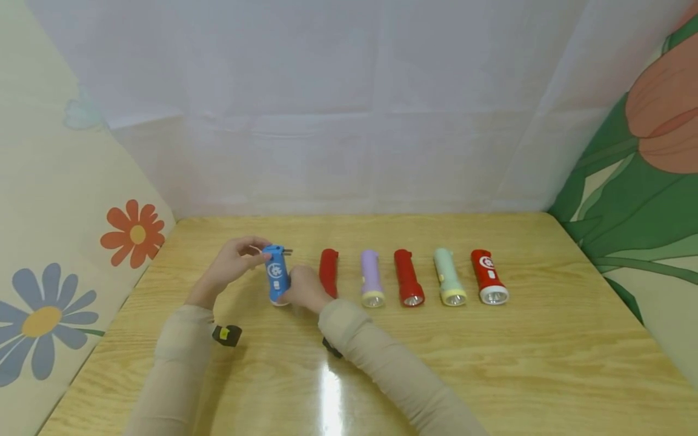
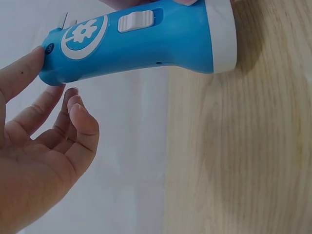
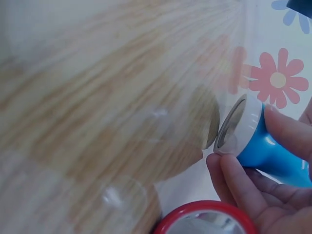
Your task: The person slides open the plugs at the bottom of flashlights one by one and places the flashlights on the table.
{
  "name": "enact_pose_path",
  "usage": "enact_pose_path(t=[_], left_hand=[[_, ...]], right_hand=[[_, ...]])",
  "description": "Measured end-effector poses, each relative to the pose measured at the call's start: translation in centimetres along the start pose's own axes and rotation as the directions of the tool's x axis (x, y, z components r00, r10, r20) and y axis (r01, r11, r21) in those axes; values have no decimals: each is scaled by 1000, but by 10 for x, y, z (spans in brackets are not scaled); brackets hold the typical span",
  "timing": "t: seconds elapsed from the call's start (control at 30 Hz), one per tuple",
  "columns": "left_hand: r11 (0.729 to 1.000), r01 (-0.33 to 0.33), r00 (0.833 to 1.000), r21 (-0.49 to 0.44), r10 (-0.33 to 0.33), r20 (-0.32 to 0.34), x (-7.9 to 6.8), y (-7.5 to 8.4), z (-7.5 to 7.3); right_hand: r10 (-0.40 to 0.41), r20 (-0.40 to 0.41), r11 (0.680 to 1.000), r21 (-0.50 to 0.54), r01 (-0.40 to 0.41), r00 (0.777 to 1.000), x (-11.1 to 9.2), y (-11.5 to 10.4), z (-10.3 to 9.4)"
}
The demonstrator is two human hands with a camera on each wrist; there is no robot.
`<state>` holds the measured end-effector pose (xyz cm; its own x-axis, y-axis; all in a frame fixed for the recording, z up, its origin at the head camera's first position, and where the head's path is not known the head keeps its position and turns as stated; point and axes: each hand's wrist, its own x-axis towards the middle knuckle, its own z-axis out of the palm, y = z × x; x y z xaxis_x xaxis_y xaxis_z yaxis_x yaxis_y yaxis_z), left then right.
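A blue flashlight [image 1: 275, 274] with a white rim stands nearly upright, lens end down, at the left of the row. Two metal prongs [image 2: 63, 20] stick out by its tail, and a white switch [image 2: 136, 21] sits on its side. My left hand [image 1: 233, 264] pinches the tail end between thumb and fingers, the other fingers loosely curled. Lower down, my right hand [image 1: 306, 288] grips the flashlight close to its white rim [image 3: 249, 127]. Whether the rim touches the table is hard to tell. Just right of that hand lies a red flashlight [image 1: 328, 269], partly covered by it.
Rightward along the wooden table [image 1: 545, 363] lie a purple flashlight [image 1: 372, 272], another red one [image 1: 408, 275], a mint green one [image 1: 448, 275] and a red one with a white rim [image 1: 488, 272]. A white cloth [image 1: 354, 163] hangs behind the table.
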<state>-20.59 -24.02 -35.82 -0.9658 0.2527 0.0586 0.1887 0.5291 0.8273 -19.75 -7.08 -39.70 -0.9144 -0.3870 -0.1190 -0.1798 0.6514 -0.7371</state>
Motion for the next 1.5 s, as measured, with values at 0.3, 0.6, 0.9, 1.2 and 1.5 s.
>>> enact_pose_path(t=[0.3, 0.6, 0.9, 1.2, 1.5], left_hand=[[998, -22, 999, -54, 20, -32, 5, -10, 6], [995, -18, 997, -97, 10, -80, 10, -17, 10], [992, 8, 985, -129, -30, -168, 18, -23, 17], [976, 26, 970, -218, -77, -229, 21, -23, 23], [971, 41, 960, -237, -104, -260, 25, -24, 28]], right_hand=[[5, 1, 1000, 20, -5, 1000, -3, 0, -1], [-43, 3, 999, -7, 43, 999, -4, -1, -2], [-76, -16, 995, -61, 74, 997, -1, 1, 1], [-66, -29, 997, -34, 66, 997, -2, 1, 3], [-61, -33, 997, -53, 59, 998, -3, -1, 2]])
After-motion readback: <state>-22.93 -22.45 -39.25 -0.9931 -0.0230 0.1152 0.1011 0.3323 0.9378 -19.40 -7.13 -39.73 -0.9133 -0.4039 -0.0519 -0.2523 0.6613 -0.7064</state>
